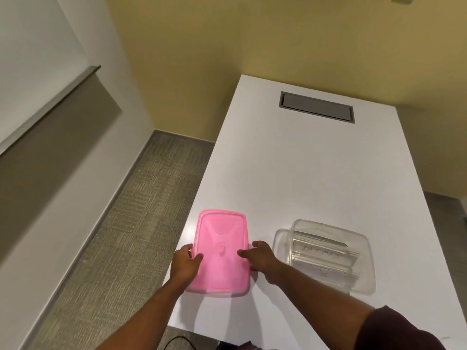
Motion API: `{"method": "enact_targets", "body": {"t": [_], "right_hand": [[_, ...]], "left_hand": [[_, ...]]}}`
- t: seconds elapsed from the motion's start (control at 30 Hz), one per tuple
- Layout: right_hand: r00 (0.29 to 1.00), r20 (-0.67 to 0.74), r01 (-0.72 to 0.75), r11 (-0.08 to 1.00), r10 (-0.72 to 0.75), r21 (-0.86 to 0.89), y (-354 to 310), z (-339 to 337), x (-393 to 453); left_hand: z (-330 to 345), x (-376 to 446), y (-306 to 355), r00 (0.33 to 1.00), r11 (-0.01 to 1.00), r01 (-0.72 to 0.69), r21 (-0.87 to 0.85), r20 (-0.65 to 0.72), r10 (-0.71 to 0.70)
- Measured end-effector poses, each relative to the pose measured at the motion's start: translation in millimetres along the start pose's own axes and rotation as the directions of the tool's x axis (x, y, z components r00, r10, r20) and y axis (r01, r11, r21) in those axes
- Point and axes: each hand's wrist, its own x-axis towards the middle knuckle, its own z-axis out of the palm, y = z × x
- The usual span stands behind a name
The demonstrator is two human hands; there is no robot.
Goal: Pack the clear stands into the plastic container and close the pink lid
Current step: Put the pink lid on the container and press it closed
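Both hands clasp the pink lid (221, 253) by its long sides near the table's (290, 173) left edge, left hand (185, 265) and right hand (261, 260) curled on it, with the stand-filled container (326, 256) just rightward, nearest the right hand.

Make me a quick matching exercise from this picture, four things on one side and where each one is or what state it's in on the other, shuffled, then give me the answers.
Column one:
1. pink lid
2. clear container
3. clear stands
4. grey hatch

Column two:
A. set into the table at its far end
B. inside the container
C. held at both sides by the left hand and right hand
D. open, to the right of the lid

Pairs: 1-C, 2-D, 3-B, 4-A
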Motion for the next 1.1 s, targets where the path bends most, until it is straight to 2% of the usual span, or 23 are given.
{"method": "enact_targets", "body": {"t": [0.17,0.33,0.43,0.5,0.6,0.7,0.77,0.83,0.9,0.93,1.0,1.03,1.1], "right_hand": [[0.996,0.056,0.058,0.99,-0.066,0.131,-17,-14,-15],[0.975,0.072,0.185,0.951,-0.208,0.248,-39,-38,-34],[0.954,0.056,0.269,0.921,-0.296,0.283,-50,-55,-43],[0.939,0.016,0.32,0.888,-0.344,0.33,-53,-67,-47],[0.916,-0.073,0.391,0.838,-0.394,0.381,-61,-86,-53],[0.893,-0.125,0.449,0.834,-0.432,0.32,-66,-112,-59],[0.872,-0.076,0.484,0.831,-0.483,0.276,-67,-129,-64],[0.849,-0.053,0.518,0.809,-0.525,0.28,-66,-146,-69],[0.84,-0.085,0.533,0.783,-0.536,0.322,-62,-163,-74],[0.841,-0.116,0.534,0.776,-0.529,0.334,-61,-170,-75],[0.843,-0.194,0.537,0.778,-0.501,0.326,-54,-186,-76],[0.84,-0.229,0.542,0.777,-0.492,0.319,-49,-193,-75],[0.837,-0.285,0.544,0.764,-0.467,0.347,-37,-204,-72]], "left_hand": [[-3,2,13,1.0,0.993,-0.003,-0.118,-0.004,0.002],[-2,7,40,0.992,0.933,0.125,-0.339,0.04,-0.118],[-1,5,62,0.982,0.91,0.168,-0.378,0.146,-0.121],[0,-1,77,0.958,0.905,0.187,-0.383,0.276,-0.081],[3,-14,103,0.86,0.898,0.239,-0.37,0.51,-0.019],[11,-23,125,0.725,0.885,0.312,-0.346,0.689,0.013],[17,-26,135,0.61,0.848,0.401,-0.346,0.791,0.034],[25,-26,140,0.463,0.786,0.53,-0.319,0.885,0.048],[34,-26,144,0.329,0.736,0.627,-0.255,0.943,0.047],[37,-26,146,0.282,0.723,0.649,-0.235,0.958,0.058],[44,-28,150,0.238,0.698,0.678,-0.23,0.967,0.088],[48,-30,152,0.246,0.668,0.701,-0.249,0.964,0.101],[55,-32,157,0.309,0.619,0.722,-0.309,0.945,0.111]]}}
